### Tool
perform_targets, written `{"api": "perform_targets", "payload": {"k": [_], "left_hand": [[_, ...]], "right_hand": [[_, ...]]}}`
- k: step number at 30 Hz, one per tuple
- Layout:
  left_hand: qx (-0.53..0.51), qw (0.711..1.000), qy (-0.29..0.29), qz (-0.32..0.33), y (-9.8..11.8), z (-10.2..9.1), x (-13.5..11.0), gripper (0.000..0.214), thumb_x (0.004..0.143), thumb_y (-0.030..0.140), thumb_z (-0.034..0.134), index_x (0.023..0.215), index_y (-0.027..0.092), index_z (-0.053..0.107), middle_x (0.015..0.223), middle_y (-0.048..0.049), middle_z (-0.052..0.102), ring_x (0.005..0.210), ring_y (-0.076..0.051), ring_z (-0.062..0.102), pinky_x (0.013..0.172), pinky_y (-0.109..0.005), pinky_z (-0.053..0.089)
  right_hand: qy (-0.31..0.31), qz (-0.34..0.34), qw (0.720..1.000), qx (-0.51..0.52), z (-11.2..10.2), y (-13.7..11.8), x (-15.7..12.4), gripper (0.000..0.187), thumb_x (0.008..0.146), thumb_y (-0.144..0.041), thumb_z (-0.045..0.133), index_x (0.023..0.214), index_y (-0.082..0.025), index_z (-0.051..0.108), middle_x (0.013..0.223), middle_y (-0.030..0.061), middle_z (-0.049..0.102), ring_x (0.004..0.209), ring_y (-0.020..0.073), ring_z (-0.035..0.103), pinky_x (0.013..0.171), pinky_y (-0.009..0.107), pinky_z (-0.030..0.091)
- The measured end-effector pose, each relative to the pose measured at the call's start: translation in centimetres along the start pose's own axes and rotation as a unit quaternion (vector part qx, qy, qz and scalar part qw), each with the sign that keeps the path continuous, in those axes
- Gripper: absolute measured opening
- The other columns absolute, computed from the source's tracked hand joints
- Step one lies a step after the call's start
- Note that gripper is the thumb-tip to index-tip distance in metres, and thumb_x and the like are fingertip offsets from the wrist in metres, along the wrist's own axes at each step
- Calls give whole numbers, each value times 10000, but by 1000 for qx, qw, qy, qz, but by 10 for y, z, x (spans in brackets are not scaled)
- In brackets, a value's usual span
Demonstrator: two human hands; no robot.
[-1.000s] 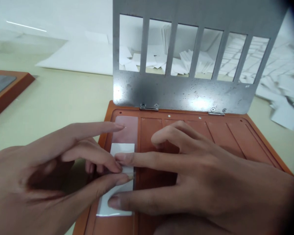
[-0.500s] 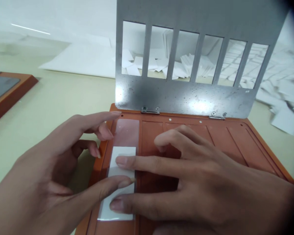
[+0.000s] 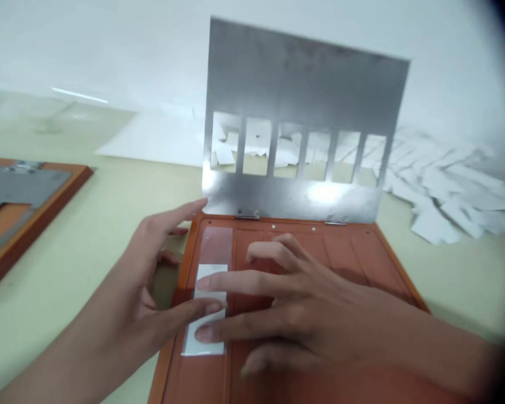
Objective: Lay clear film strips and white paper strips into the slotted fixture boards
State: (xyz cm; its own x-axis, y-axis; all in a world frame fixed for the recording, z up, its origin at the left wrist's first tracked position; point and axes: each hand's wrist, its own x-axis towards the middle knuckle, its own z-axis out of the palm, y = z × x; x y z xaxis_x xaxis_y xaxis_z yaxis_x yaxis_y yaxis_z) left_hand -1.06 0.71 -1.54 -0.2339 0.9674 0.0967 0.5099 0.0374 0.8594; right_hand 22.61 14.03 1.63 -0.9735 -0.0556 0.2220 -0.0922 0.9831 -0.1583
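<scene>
Spreading left hand (image 3: 130, 286) and right hand (image 3: 307, 314) over a white strip (image 3: 208, 271), on an orange tray (image 3: 168, 359), fingertips (image 3: 204, 334) touching it

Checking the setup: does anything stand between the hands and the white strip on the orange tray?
Nothing visible does. The thumb of the left hand and the fingers of the right hand lie on the white strip; the raised slotted steel plate stands behind, away from them.

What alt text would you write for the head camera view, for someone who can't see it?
A person's left hand and right hand touch a white strip in the leftmost recess of an orange tray. Behind it a steel plate with six windows stands hinged open, and loose white pieces lie scattered on the pale table.
</scene>
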Motion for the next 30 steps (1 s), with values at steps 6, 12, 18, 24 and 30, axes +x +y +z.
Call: {"api": "perform_targets", "payload": {"k": [6, 12, 18, 24, 30], "left_hand": [[-1, 1000, -11, 13, 12, -4, 11, 864, 768, 509, 846, 1511, 518, 405, 1483, -33, 481, 1320, -353, 546, 853, -435, 675], [19, 998, -15, 56, -1, -2, 21, 903, 767, 591, 814, 1545, 462, 375, 1542, -83, 455, 1408, -407, 465, 986, -575, 593], [38, 996, 11, 81, -16, -9, 27, 611, 902, 675, 608, 1420, 367, 506, 1473, -77, 551, 1260, -337, 607, 907, -459, 614], [153, 981, -46, 113, -1, -34, 48, 382, 950, 605, 560, 1184, 316, 649, 1316, -60, 664, 1165, -328, 589, 776, -377, 521], [205, 964, -109, 131, 14, -32, 67, 365, 903, 610, 628, 1010, 262, 666, 1103, -70, 675, 1101, -324, 575, 971, -476, 486]], "right_hand": [[23, 12, 1000, -6, 1, -3, 2, 361, 1109, -473, 435, 1356, -397, 688, 1682, -85, 362, 1235, 222, 412, 1068, 418, 362], [-5, 32, 996, -83, -9, -10, 2, 359, 1112, -484, 422, 1362, -434, 674, 1700, -109, 314, 1331, 208, 387, 1127, 383, 345], [-18, 42, 993, -109, -20, -23, 11, 432, 1109, -564, 350, 1257, -439, 736, 1720, -149, 240, 1377, 233, 381, 1050, 404, 388], [0, 59, 995, -83, -18, -24, 6, 381, 1119, -499, 385, 1311, -426, 707, 1722, -111, 254, 1344, 205, 399, 1098, 400, 381], [15, 63, 996, -56, -10, -18, 3, 362, 1101, -524, 425, 1297, -434, 716, 1716, -63, 270, 1385, 217, 366, 1129, 428, 364]]}}
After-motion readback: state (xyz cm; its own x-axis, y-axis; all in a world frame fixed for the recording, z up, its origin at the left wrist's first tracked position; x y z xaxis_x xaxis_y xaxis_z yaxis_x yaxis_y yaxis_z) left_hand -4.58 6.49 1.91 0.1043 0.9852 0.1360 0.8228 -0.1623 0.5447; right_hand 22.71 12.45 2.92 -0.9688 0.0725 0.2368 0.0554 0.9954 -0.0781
